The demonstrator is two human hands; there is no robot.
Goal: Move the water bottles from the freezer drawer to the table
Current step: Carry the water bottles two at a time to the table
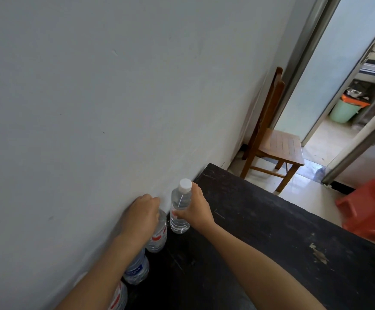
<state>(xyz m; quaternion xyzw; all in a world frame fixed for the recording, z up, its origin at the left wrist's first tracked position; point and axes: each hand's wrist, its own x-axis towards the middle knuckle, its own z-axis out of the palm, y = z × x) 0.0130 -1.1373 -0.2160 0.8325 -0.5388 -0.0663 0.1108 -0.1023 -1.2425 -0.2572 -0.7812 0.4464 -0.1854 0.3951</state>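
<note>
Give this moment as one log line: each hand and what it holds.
left hand: grips red-label bottle top | right hand: holds white-cap bottle | place: black table, by wall

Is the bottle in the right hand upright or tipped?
Upright: the bottle in the right hand has its white cap up and base on the black table.

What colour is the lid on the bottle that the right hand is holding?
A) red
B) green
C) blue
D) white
D: the clear plastic water bottle gripped by the right hand has a round white cap; the left hand grips a red-labelled bottle whose top is hidden.
</note>
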